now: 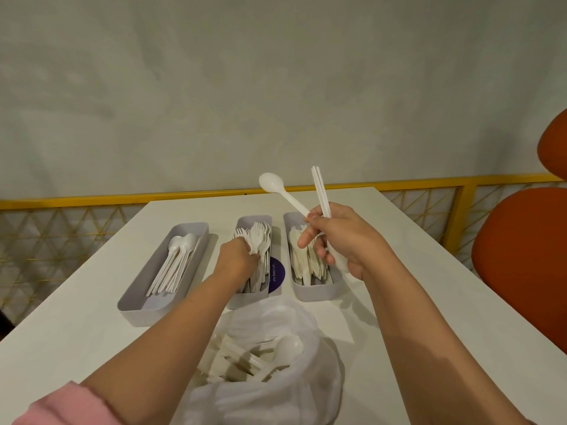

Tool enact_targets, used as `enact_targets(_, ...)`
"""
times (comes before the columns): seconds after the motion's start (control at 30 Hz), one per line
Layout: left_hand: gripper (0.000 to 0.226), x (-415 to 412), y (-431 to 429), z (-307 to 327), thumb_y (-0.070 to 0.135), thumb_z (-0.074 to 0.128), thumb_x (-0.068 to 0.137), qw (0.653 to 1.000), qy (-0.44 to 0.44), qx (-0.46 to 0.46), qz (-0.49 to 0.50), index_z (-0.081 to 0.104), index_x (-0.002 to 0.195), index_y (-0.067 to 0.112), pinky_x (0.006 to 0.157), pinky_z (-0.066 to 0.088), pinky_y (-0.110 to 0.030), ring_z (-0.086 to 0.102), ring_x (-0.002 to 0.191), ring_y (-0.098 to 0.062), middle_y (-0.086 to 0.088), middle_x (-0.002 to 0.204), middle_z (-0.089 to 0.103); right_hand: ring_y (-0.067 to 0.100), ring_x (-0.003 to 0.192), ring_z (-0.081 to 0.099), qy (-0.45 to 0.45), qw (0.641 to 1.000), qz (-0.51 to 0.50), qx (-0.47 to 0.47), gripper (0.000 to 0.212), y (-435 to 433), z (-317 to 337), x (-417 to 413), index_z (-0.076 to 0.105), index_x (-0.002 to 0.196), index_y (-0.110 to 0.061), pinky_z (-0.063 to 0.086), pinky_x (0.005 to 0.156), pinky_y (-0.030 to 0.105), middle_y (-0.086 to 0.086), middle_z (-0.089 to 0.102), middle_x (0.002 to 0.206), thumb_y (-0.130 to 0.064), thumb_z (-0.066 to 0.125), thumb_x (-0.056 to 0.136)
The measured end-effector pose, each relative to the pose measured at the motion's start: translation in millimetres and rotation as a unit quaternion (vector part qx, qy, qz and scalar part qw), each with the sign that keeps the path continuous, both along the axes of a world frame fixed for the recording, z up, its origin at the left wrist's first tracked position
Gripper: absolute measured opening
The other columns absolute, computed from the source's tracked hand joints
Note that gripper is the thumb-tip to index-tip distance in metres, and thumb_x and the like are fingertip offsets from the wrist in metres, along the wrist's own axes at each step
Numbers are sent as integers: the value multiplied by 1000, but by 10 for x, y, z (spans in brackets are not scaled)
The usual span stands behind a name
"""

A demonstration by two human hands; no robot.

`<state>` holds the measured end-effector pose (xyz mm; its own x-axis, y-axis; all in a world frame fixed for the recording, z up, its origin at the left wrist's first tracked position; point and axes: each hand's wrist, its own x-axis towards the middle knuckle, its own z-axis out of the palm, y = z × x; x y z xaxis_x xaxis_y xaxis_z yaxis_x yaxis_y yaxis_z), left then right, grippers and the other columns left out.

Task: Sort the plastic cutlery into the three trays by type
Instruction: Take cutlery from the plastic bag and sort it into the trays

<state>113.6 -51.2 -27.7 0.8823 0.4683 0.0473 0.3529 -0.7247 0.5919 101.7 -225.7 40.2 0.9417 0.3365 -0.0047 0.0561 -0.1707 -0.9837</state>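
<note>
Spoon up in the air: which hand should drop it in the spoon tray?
Probably the right hand: it holds the spoon. The left hand is nearer the spoon tray, but it is gripping forks in the middle tray.

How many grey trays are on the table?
3: the left tray holding spoons, the middle tray holding forks, the right tray holding knives, side by side. None seems hidden.
</note>
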Motion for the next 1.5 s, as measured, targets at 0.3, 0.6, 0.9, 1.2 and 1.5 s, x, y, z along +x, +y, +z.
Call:
enact_targets(0.3, 28, -286, -177, 461, 23, 40, 100, 925, -89, -345, -133, 65, 91, 14, 69, 49, -25, 59, 75, -15, -5, 85, 62, 12, 38, 40, 5, 1000, 7, -2, 13, 96, -44, -26, 51, 99, -10, 30, 34, 19, 9, 64, 66, -14, 39, 99)
enact_targets(0.6, 20, -373, -82, 453, 18, 51, 95, 875, -127, -444, -144, 61, 79, 12, 61, 50, -24, 58, 68, -13, -3, 77, 62, 7, 33, 40, 11, 998, 47, -32, 13, 293, -127, -121, 50, 102, -13, 31, 34, 19, 6, 63, 69, -20, 39, 100)
enact_targets(0.9, 20, -382, 739, 454, 14, 46, 98, 942, -122, -312, -21, 60, 86, 8, 60, 48, -25, 56, 67, -17, -10, 81, 59, 12, 38, 35, 43, 995, 43, 76, 29, 498, -101, -120, 48, 86, -16, 28, 36, 18, 3, 48, 60, -35, 32, 101)
enact_targets(1.2, 20, -423, 1412, 50, 12, 54, 93, 996, -22, -50, 74, 62, 76, 4, 56, 39, -24, 48, 57, -21, -9, 63, 54, 14, 60, 45, 6, 998, 14, 64, 31, 714, -121, -132, 48, 79, -13, 39, 63, 27, 1, 51, 65, -31, 35, 101)
enact_targets(1.5, 18, -372, 1299, -242, 6, 54, 89, 998, -8, 20, 63, 70, 96, 3, 74, 41, -26, 59, 100, -33, -19, 108, 65, 8, 71, 44, -64, 998, -17, -9, 30, 792, -79, -143, 59, 75, -24, 33, 62, 21, -2, 55, 86, -31, 42, 98)
